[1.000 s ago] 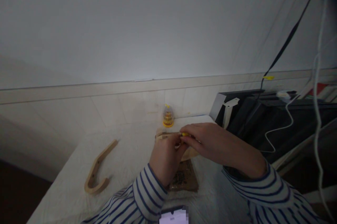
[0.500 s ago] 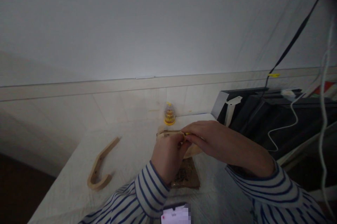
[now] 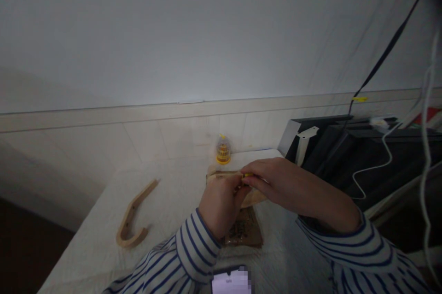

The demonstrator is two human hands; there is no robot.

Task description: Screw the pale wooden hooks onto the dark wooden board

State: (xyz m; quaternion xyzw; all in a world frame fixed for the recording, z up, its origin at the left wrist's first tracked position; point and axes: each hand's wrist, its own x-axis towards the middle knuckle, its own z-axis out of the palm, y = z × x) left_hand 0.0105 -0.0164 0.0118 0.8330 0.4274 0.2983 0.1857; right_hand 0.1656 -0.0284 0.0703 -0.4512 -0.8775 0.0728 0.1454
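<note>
Two hands, left hand [image 3: 220, 202] and right hand [image 3: 272, 174], meeting mid-surface [image 3: 172, 206]. Risk: small yellow object [image 3: 246, 175] may slip, being pinched only by the tips; pale wooden piece [image 3: 254, 198] may twist, should the left grip slacken. Right fingers: pressed together on the yellow object. Left fingers: curled closed about the wooden piece, contact partly hidden. Nearer: one brown packet [image 3: 247, 232]. Left, well apart: one wooden hook [image 3: 128, 218].

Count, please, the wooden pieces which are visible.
2 visible: one hooked wooden piece lying at left; another wooden piece, partly covered by the left hand. Others may be hidden.
</note>
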